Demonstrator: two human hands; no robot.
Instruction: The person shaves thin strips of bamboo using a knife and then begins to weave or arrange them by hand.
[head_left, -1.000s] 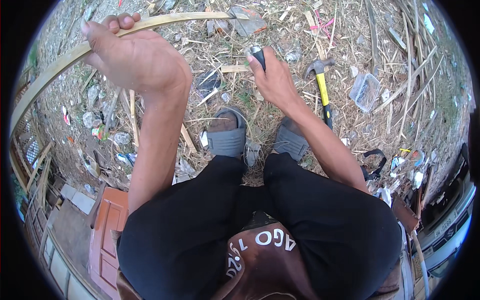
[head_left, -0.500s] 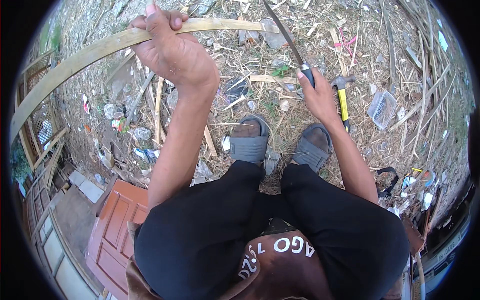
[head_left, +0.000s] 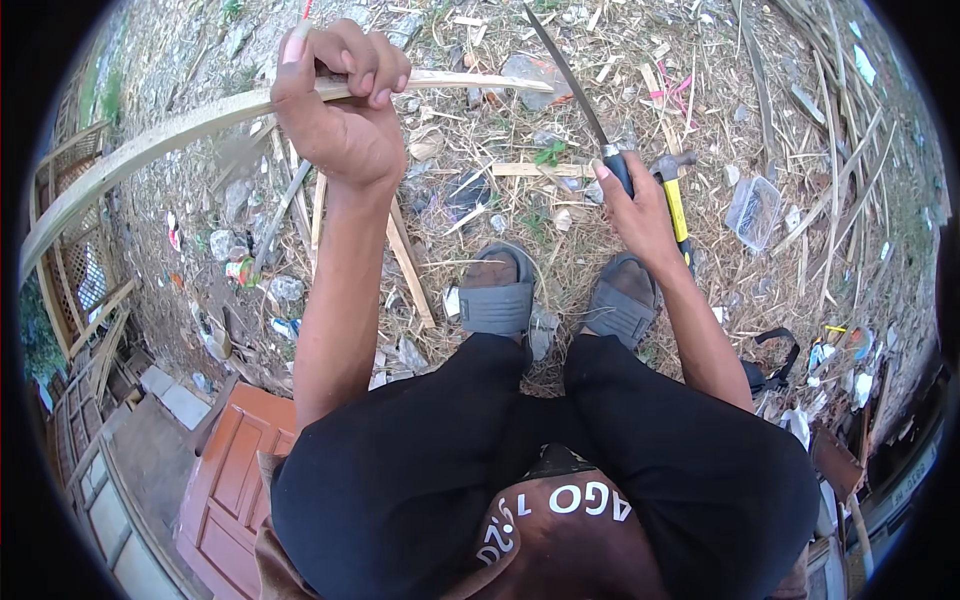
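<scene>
My left hand [head_left: 345, 120] is raised at the upper left, its fingers curled over a long pale bamboo strip [head_left: 165, 140]. The strip bends from the far left edge past my grip, and its thin end stops short of the blade. In my right hand [head_left: 640, 215] is a long knife [head_left: 571, 82] with a black handle. Its dark, narrow blade points up and slightly left, apart from the strip. Beside my right wrist lies a hammer [head_left: 678, 205] with a yellow and black handle.
A clear plastic box [head_left: 753, 212] holding small dark pieces, perhaps nails, sits right of the hammer. Long strips [head_left: 855, 130] are heaped at the far right. Shavings, stones and litter cover the ground around my sandals [head_left: 497, 308]. A reddish-brown panelled door [head_left: 235, 480] lies lower left.
My left hand has rolled over, so its fingertips now show on top and the strip's paler face is turned up. The knife has shifted slightly left and stays in my right hand.
</scene>
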